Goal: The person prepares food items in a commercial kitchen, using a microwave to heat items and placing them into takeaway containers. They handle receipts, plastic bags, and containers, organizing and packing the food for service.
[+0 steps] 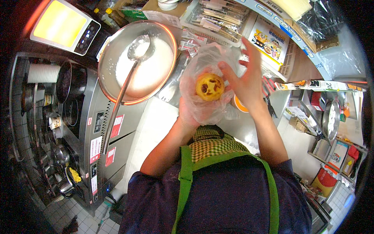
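Note:
An egg tart point(209, 87) with a yellow, browned top sits within a clear plastic bag point(201, 63) in front of me. My left hand point(190, 108) holds the bag from below and the left, seen partly through the plastic. Raised at the bag's right side is my right hand point(248, 76), its fingers spread; the thumb is near the bag's edge, and whether it touches the plastic cannot be told. An orange-and-white round tub or lid point(241, 103) is partly hidden behind the right hand.
A large metal pot point(102, 73) of white liquid holds a long-handled ladle point(121, 96), which sticks out towards me. Behind stands a basket of wooden skewers point(219, 17). Red-handled scissors point(268, 86) lie right of my right hand. Steel kitchen equipment point(117, 140) stands at left.

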{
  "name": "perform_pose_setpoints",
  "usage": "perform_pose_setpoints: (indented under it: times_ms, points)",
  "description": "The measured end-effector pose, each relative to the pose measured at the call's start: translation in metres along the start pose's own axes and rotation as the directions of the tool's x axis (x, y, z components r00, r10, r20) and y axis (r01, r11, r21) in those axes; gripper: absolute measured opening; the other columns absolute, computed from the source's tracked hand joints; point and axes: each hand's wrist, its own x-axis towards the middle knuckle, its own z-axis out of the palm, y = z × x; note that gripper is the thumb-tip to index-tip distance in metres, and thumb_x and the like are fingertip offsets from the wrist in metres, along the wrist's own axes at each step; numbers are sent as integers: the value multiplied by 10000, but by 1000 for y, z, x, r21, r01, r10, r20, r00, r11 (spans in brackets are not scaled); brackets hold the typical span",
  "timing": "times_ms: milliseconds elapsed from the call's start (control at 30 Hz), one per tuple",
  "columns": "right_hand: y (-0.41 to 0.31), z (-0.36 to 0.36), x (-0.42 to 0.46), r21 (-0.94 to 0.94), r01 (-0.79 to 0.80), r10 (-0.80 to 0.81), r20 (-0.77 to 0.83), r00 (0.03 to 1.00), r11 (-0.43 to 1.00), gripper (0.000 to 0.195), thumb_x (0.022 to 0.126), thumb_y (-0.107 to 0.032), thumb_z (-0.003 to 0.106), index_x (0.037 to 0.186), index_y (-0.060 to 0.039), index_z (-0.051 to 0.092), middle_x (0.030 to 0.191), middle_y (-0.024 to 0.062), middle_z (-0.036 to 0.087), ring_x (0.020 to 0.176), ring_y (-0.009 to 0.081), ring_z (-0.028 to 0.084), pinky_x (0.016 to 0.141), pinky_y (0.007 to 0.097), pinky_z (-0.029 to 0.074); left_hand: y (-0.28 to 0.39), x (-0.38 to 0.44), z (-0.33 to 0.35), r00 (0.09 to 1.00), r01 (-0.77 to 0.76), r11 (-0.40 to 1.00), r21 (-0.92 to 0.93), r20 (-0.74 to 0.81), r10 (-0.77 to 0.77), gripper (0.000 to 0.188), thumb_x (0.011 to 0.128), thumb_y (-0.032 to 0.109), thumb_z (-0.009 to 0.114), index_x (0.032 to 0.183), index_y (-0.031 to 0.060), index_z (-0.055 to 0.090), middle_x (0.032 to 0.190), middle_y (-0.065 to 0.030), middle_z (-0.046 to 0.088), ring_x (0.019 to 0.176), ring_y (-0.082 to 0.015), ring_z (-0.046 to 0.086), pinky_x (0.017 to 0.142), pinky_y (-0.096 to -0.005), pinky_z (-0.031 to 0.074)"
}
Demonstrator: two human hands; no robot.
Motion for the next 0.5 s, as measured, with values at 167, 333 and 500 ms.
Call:
perform_pose_setpoints:
  times_ms: [167, 333, 500]
  points:
    - [33, -7, -3, 141, 28, -75, 341, 937, 990, 287, 835, -219, 767, 1050, -45, 689, 1026, 118, 650, 1044, 334, 596, 899, 436, 481, 4, -1, -24, 991, 136, 978, -155, 3, -137, 554, 1022, 551, 419, 1388, 140, 478, 1370, -175, 544, 1194, -337, 574, 925, -447, 523]
    - [13, -18, -41, 62, 557, -507, 506, 698, 828, 285, 806, -253, 787, 1014, -114, 651, 1118, 100, 575, 1133, 338, 546, 998, 485, 462, 11, -2, 7, 977, -33, 790, 613, -145, 153, 452, 1048, 459, 428, 1294, 100, 549, 1226, -110, 631, 1110, -263, 615, 919, -403, 522]
    - [36, -4, -32, 77, 709, -654, 466, 596, 701, 267, 820, -269, 770, 1002, -137, 627, 1135, 99, 557, 1113, 332, 547, 989, 481, 469, 28, 19, -14, 979, 71, 958, 277, -206, -14, 372, 1046, 398, 461, 1271, 120, 562, 1213, -72, 630, 1119, -252, 609, 954, -426, 508]
